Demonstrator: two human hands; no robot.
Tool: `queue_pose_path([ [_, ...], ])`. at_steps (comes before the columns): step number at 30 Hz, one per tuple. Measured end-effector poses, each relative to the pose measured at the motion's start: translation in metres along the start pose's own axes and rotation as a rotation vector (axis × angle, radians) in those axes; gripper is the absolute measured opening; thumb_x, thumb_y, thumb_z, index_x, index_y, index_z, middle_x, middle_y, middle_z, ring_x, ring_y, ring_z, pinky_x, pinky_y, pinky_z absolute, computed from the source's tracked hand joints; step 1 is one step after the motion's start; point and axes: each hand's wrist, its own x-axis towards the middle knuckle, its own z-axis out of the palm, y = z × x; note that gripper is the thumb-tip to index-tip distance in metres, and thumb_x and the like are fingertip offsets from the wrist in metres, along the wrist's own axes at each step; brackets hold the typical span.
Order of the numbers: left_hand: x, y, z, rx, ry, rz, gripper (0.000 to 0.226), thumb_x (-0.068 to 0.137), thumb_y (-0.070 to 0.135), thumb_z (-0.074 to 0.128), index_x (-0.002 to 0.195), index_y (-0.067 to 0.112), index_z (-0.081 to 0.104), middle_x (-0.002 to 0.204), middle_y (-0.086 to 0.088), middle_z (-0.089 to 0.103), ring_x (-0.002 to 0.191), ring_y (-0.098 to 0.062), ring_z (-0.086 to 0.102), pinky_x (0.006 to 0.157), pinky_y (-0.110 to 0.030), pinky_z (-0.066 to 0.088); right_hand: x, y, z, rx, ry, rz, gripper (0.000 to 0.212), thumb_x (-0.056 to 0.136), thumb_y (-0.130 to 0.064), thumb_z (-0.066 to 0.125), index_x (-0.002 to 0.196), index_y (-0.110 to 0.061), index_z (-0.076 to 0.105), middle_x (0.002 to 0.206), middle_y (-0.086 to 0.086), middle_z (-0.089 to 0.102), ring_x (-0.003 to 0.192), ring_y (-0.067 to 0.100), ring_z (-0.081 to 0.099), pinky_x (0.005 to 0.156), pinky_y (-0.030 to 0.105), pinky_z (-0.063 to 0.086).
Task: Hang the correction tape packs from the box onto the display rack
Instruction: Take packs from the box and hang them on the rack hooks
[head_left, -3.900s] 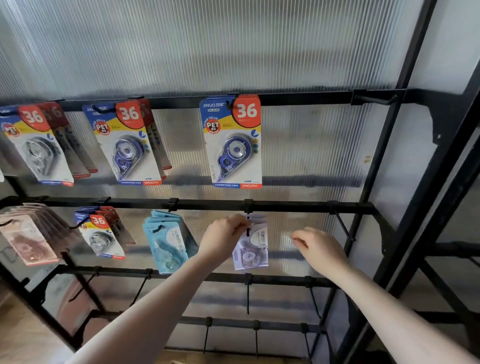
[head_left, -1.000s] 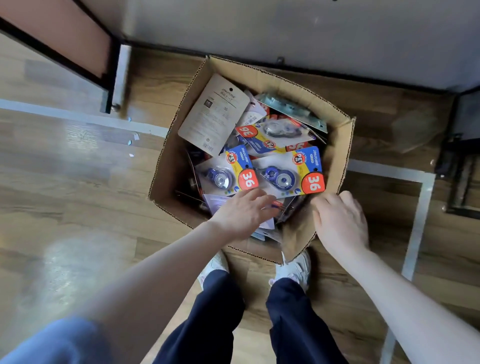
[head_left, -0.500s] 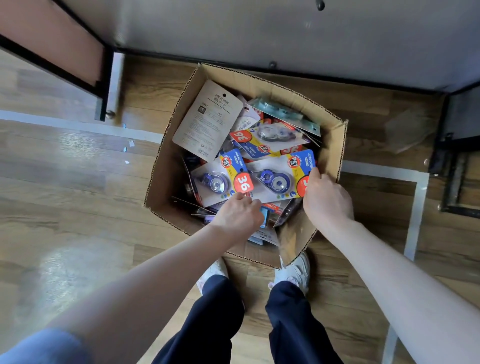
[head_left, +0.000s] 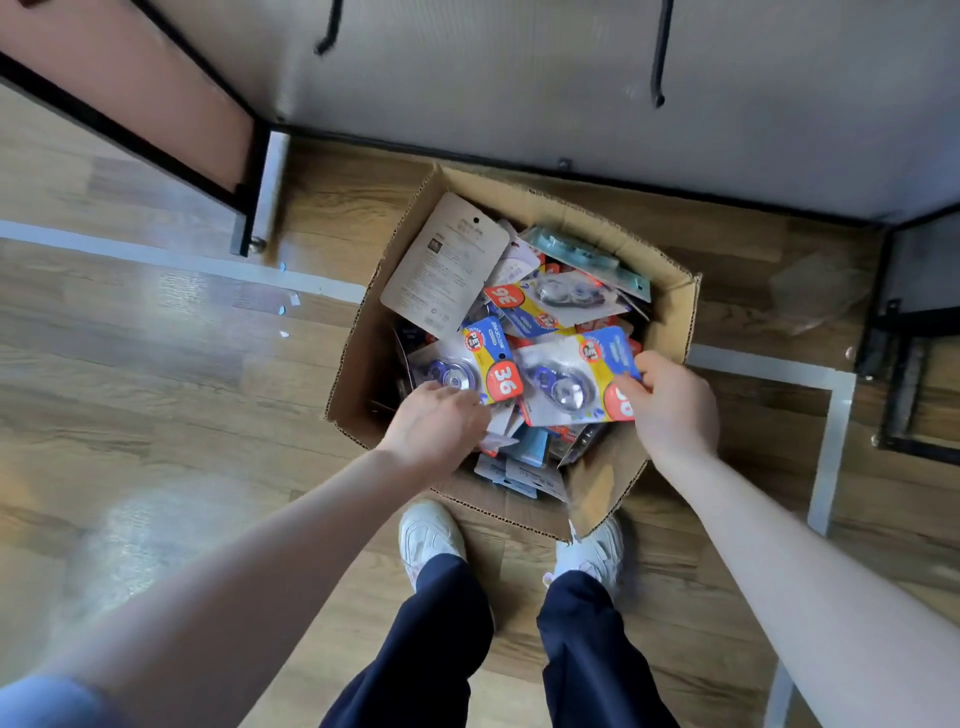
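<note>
Down over the cardboard box (head_left: 358, 374) on the wooden floor (head_left: 156, 364), heaped with correction tape packs. Right hand (head_left: 670, 410) at the right edge of the heap, fingers (head_left: 631, 387) pinching the yellow-and-red end of a blue pack (head_left: 566, 382), thumb hidden under the card. Left hand (head_left: 436, 426) reaching in from the near left, fingers loosely bent and resting on the second blue pack (head_left: 467, 369) lying just left of the first; looks like contact only, no grip closed yet. Likely light as anything, these: thin stiff card with a glossy plastic bubble, probably slippery on the bubble, easy to crease at a corner. Best taken by the card edge near the hanging hole, not by the bubble. A beige pack (head_left: 447, 265) lying face down at the far left of the heap, more jumbled underneath. Two black hooks (head_left: 658, 57) of the rack just visible at the far top, bare.
</note>
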Motion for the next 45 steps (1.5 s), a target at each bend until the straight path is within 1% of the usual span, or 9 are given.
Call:
queue_pose_path([
  [5, -0.043, -0.005, -0.061, -0.117, 0.185, -0.091, 0.010, 0.058, 0.022, 0.064, 0.052, 0.021, 0.057, 0.052, 0.004, 0.053, 0.046, -0.017, 0.056, 0.046, -0.019, 0.041, -0.034, -0.029, -0.055, -0.064, 0.103, -0.080, 0.019, 0.090, -0.030, 0.056, 0.086, -0.014, 0.067, 0.089, 0.011, 0.066, 0.083, 0.037, 0.057, 0.057, 0.031, 0.034],
  [7, -0.060, -0.004, -0.096, -0.185, 0.265, -0.132, 0.014, 0.068, 0.031, 0.059, 0.058, 0.021, 0.062, 0.058, 0.006, 0.056, 0.051, -0.016, 0.059, 0.048, -0.017, 0.039, -0.050, -0.044, -0.084, -0.096, 0.133, -0.110, 0.017, 0.089, -0.028, 0.057, 0.088, -0.017, 0.069, 0.090, 0.007, 0.066, 0.086, 0.033, 0.058, 0.057, 0.029, 0.031],
  [11, -0.101, 0.000, -0.187, -0.299, 0.312, -0.203, 0.017, 0.088, 0.031, 0.056, 0.088, 0.021, 0.069, 0.091, 0.004, 0.063, 0.085, -0.018, 0.061, 0.064, -0.023, 0.034, -0.089, -0.082, -0.155, -0.094, 0.233, -0.202, 0.010, 0.085, -0.019, 0.062, 0.081, -0.015, 0.070, 0.083, 0.003, 0.067, 0.086, 0.026, 0.054, 0.059, 0.026, 0.031],
  [15, -0.141, 0.000, -0.274, -0.316, 0.403, -0.183, 0.016, 0.088, 0.030, 0.058, 0.093, 0.020, 0.069, 0.097, 0.002, 0.064, 0.089, -0.020, 0.061, 0.072, -0.028, 0.046, -0.132, -0.123, -0.231, -0.106, 0.299, -0.282, 0.007, 0.084, -0.018, 0.065, 0.081, -0.013, 0.069, 0.081, 0.003, 0.067, 0.082, 0.026, 0.054, 0.068, 0.031, 0.041],
  [23, -0.204, 0.029, -0.439, -0.242, 0.608, -0.100, 0.019, 0.090, 0.031, 0.056, 0.098, 0.020, 0.069, 0.099, 0.001, 0.063, 0.089, -0.019, 0.060, 0.066, -0.024, 0.036, -0.203, -0.189, -0.366, -0.122, 0.453, -0.334, 0.017, 0.093, -0.025, 0.053, 0.098, -0.017, 0.066, 0.101, -0.003, 0.064, 0.100, 0.018, 0.052, 0.065, 0.025, 0.027],
  [28, -0.230, 0.050, -0.509, -0.237, 0.683, -0.055, 0.016, 0.087, 0.031, 0.060, 0.094, 0.021, 0.070, 0.096, 0.003, 0.065, 0.085, -0.019, 0.060, 0.067, -0.025, 0.042, -0.236, -0.205, -0.425, -0.129, 0.534, -0.351, 0.018, 0.091, -0.024, 0.053, 0.098, -0.016, 0.067, 0.100, 0.000, 0.066, 0.098, 0.022, 0.055, 0.067, 0.029, 0.036],
  [34, -0.254, 0.088, -0.574, -0.250, 0.753, -0.006, 0.017, 0.085, 0.033, 0.063, 0.093, 0.021, 0.071, 0.091, 0.005, 0.065, 0.083, -0.016, 0.060, 0.069, -0.026, 0.044, -0.270, -0.196, -0.489, -0.110, 0.579, -0.384, 0.016, 0.091, -0.024, 0.053, 0.096, -0.016, 0.067, 0.099, -0.001, 0.066, 0.096, 0.020, 0.055, 0.063, 0.027, 0.029],
  [41, -0.252, 0.167, -0.645, -0.321, 0.838, 0.045, 0.015, 0.082, 0.029, 0.068, 0.090, 0.017, 0.073, 0.084, 0.007, 0.065, 0.079, -0.012, 0.059, 0.070, -0.025, 0.045, -0.280, -0.144, -0.560, -0.080, 0.554, -0.443, 0.011, 0.087, -0.028, 0.058, 0.086, -0.021, 0.067, 0.088, -0.002, 0.066, 0.088, 0.020, 0.059, 0.069, 0.032, 0.043],
  [45, -0.231, 0.218, -0.678, -0.342, 0.902, 0.069, 0.020, 0.080, 0.037, 0.067, 0.088, 0.019, 0.073, 0.086, 0.005, 0.069, 0.081, -0.016, 0.064, 0.071, -0.025, 0.049, -0.273, -0.111, -0.596, -0.130, 0.553, -0.505, 0.014, 0.090, -0.032, 0.055, 0.084, -0.022, 0.064, 0.084, -0.005, 0.063, 0.076, 0.014, 0.054, 0.054, 0.024, 0.033],
])
